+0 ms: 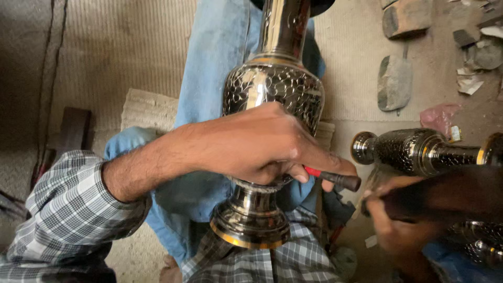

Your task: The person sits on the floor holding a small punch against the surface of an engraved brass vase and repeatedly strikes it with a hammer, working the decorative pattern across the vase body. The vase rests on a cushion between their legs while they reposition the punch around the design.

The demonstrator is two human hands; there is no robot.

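Polished metal, silver-toned with gold bands, forms a tall engraved vase (272,94) lying across the person's lap on a blue cloth (209,68), its flared foot (250,222) nearest the camera and its neck pointing far. The left hand (257,144) reaches across the body of the vase, fingers curled shut around a small engraving tool with a red and black handle (335,178), just above the foot's narrow stem. The right hand (398,220) sits low at the near right, gripping a dark, blurred bar-shaped object (445,196); what it is cannot be told. A second engraved vase (414,151) lies on its side at the right. Flat stones (394,83) rest on the floor at the far right.

For clean work, the tool likely wants a steady, braced grip, with the wrist resting on the vase and the vase wedged firmly in the lap so that it cannot roll.
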